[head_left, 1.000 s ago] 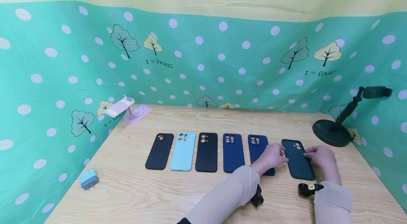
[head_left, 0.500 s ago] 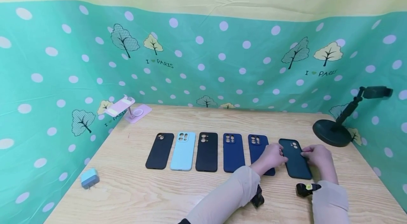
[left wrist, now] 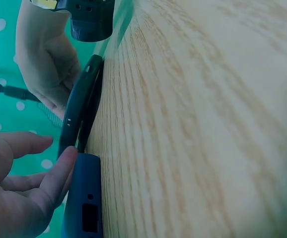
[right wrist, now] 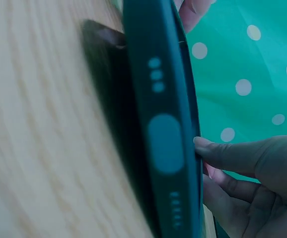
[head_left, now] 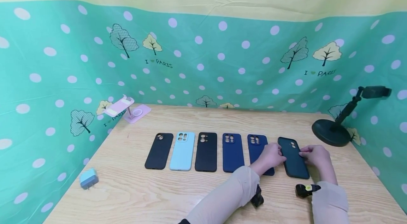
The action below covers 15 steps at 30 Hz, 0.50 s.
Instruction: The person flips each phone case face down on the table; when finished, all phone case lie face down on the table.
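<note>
A dark green phone case point(head_left: 293, 160) with camera holes at its far end lies at the right end of the row. My right hand point(head_left: 319, 157) pinches its right edge; in the right wrist view the thumb point(right wrist: 233, 154) presses the rim with fingers behind. Shadow shows beneath the case's side point(right wrist: 166, 144), close over the wood. My left hand point(head_left: 270, 156) is at the case's left edge, over part of a navy phone case point(head_left: 257, 149). Its fingers look relaxed and apart in the left wrist view, one fingertip point(left wrist: 68, 154) right by the green case's edge.
Leftward run another navy case point(head_left: 233, 153), a black one point(head_left: 206, 153), a light blue one point(head_left: 182, 153) and a black one point(head_left: 159, 153). A black stand point(head_left: 332, 132) is back right, a pink phone stand point(head_left: 136, 112) back left, a blue charger point(head_left: 89, 178) front left.
The green case has slid a little to the left, toward the navy one, with my right hand moving along with it. My left hand has stayed almost still.
</note>
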Tool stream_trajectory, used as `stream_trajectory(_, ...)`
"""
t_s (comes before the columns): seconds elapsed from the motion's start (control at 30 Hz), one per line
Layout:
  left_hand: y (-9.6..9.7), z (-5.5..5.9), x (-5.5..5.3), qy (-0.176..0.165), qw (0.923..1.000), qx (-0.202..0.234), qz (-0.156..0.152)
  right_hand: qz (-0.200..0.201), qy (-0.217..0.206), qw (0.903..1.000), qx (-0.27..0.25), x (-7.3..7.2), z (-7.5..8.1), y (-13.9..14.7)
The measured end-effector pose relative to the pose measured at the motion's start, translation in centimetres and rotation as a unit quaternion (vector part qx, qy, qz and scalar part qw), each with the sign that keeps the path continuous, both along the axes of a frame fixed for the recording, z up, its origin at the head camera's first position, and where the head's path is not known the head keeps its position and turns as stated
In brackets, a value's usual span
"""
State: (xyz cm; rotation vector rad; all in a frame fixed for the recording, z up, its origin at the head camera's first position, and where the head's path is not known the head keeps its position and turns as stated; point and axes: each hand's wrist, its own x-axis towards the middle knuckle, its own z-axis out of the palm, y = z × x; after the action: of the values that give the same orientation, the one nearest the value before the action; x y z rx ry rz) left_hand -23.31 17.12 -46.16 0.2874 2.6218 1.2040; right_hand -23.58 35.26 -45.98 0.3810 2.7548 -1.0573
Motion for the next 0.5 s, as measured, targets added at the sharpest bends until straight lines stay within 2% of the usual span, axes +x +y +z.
stream_trajectory(0.2,-0.09,0.17,0.05,0.006,0.9996,0.022,0.015,0.015,0.002,0.9998,-0.013,0.15,0.04,-0.08)
stream_trajectory(0.37,-0.25,0.51,0.09,-0.012,0.9978,0.063,0.018,0.023,0.005,0.9996,-0.017,0.56,0.29,-0.53)
stream_trajectory(0.5,-0.35,0.71,0.16,-0.023,0.9964,0.078,0.023,0.021,0.008,0.9995,-0.022,0.82,0.44,-0.97)
